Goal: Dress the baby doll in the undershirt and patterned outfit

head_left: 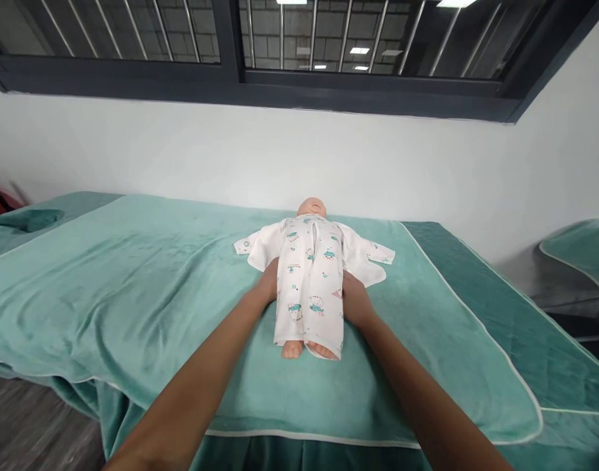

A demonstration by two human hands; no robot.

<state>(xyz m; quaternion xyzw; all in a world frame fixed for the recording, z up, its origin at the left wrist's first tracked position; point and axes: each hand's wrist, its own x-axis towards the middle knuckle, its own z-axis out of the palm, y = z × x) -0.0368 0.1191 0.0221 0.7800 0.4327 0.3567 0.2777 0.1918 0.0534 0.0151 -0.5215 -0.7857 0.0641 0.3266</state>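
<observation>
A baby doll lies on its back on a teal blanket, head toward the wall, bare feet toward me. It wears white printed trousers, and an open white top spreads out under it. My left hand rests against the doll's left side at the hip, fingers tucked behind the cloth. My right hand presses the other side at the same height, its fingers also partly hidden by the trousers.
The blanket covers a low bed with a darker teal sheet showing at the right. A white wall and dark-framed window stand behind. Another teal-covered bed sits at far right, wooden floor at lower left.
</observation>
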